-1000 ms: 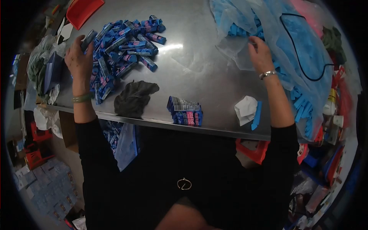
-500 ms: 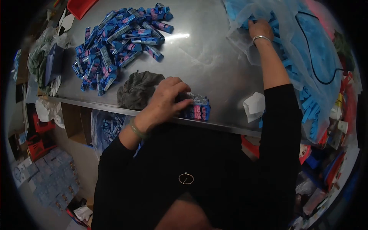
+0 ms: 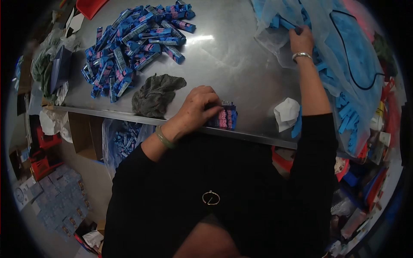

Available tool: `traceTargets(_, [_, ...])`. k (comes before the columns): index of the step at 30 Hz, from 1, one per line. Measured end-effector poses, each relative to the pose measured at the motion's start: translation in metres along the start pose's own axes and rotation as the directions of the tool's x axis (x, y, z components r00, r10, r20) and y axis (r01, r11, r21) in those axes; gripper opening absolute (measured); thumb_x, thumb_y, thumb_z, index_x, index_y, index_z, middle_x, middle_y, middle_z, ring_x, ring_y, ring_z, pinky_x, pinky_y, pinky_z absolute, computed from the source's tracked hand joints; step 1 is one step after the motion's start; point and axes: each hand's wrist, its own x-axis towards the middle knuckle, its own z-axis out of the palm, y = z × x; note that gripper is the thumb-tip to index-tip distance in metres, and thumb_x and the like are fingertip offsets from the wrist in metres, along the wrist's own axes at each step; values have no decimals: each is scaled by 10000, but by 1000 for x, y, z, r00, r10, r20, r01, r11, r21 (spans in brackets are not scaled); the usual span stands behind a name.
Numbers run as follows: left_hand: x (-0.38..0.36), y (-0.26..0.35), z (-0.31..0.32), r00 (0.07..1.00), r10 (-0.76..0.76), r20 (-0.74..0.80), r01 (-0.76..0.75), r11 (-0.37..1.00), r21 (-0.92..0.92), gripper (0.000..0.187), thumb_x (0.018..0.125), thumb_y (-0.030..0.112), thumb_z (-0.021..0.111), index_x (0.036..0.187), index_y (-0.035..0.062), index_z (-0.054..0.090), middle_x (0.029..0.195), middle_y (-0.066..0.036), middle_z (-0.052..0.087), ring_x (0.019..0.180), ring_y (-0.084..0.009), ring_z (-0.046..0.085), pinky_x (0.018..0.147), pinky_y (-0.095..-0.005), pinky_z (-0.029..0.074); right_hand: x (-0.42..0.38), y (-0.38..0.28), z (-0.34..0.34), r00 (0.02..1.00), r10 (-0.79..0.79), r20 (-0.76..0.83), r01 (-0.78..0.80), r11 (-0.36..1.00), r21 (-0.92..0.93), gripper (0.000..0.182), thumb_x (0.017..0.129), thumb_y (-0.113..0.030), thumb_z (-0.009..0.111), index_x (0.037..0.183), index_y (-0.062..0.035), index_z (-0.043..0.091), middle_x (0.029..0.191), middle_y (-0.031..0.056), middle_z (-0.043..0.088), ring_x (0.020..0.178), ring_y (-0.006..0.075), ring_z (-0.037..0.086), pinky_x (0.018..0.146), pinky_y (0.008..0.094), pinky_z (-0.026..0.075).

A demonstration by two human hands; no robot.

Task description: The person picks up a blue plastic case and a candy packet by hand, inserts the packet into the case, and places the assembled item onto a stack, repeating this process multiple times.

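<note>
I see the left hand point(image 3: 195, 107) at the 6 o'clock edge of the steel table point(image 3: 223, 64). Its fingers are curled down over the top of a small stack of blue-and-pink boxes point(image 3: 223, 118), gripping the stack from above. The stack stands just inside the table's near rim, at 6 o'clock from the table's centre. A green bangle point(image 3: 162, 137) sits on the left wrist.

I see the right hand point(image 3: 301, 38) at 1 o'clock, reaching into a clear plastic bag point(image 3: 344, 51) filled with flat blue pieces point(image 3: 348, 116). The fingers are bent around one blue piece at the bag's mouth; I cannot tell whether the grip is fully closed, because the plastic film partly covers the fingertips. A silver bracelet point(image 3: 301, 55) sits on the right wrist.

A crumpled grey cloth point(image 3: 157, 92) lies at 9 o'clock of the left hand, near the stack but apart from it. A loose heap of blue-and-pink boxes point(image 3: 133, 43) lies at 11 o'clock on the table, well apart from both hands. A crumpled white paper point(image 3: 286, 114) lies at 3 o'clock of the stack, near the table's rim, with one blue strip point(image 3: 297, 127) touching its right side. A red tray point(image 3: 90, 6) shows at the far left corner, at 11 o'clock beyond the heap. A black cord point(image 3: 352, 47) loops across the plastic bag at 2 o'clock.
</note>
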Motion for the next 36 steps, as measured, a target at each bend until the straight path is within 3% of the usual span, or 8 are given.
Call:
traceTargets(4, [-1,-3,0,991,124,-40,-119,987,111,100,709,54,724,769,66,645,769,-62,578,775,-268,552,724,-372,433,-25,-12,-43,985,70,157,-122,926,356,331,835,-197,658,1075,19,586,824,128,686,785,250,692,745,320,538])
traceTargets(6, [0,0,0,987,146,-67,-136,981,138,85,717,46,716,765,67,649,773,-65,582,774,-271,556,719,-372,437,-44,-28,-64,970,86,226,-211,757,618,264,867,-108,641,1082,29,573,820,102,685,770,164,691,719,253,530])
traceTargets(9, [-1,0,5,984,110,-137,-96,990,106,63,733,36,705,764,61,656,782,-71,594,770,-272,565,709,-369,446,-70,-50,-94,957,4,290,-213,687,695,237,910,-100,611,1101,37,583,958,106,657,848,177,687,750,266,557])
traceTargets(13, [-1,3,0,993,-63,-96,54,994,-98,50,755,30,698,779,37,655,782,-78,615,762,-258,572,678,-358,462,-98,-76,-123,900,-24,435,-346,568,747,272,916,-111,608,1146,30,581,979,107,655,847,172,685,748,267,556])
traceTargets(15, [-2,0,1,992,-70,-102,61,994,-95,56,760,34,700,797,27,659,786,-81,624,770,-253,577,676,-350,466,-107,-83,-129,818,-64,571,-472,491,732,306,909,-95,610,1180,39,560,842,94,671,817,162,685,726,261,544])
traceTargets(21, [1,5,-8,992,-99,-77,73,956,-285,91,814,51,692,896,12,683,859,-71,647,819,-183,594,713,-289,476,-112,-82,-131,665,-179,725,-636,374,675,303,921,-175,611,1151,22,591,915,83,663,794,144,665,720,255,537])
traceTargets(27, [4,10,-17,990,-113,82,139,843,-520,119,858,65,666,958,4,685,943,-61,657,855,-116,595,754,-244,471,-108,-88,-127,566,-272,778,-667,403,626,286,924,-191,608,1130,8,605,911,76,667,796,134,660,724,245,534])
traceTargets(36, [6,30,-17,932,-284,225,356,596,-720,166,875,74,660,1020,-5,677,942,-45,683,826,-94,619,779,-225,487,-116,-112,-137,634,-390,668,-521,423,741,235,907,-91,620,1125,-5,608,981,54,638,857,98,628,762,227,527])
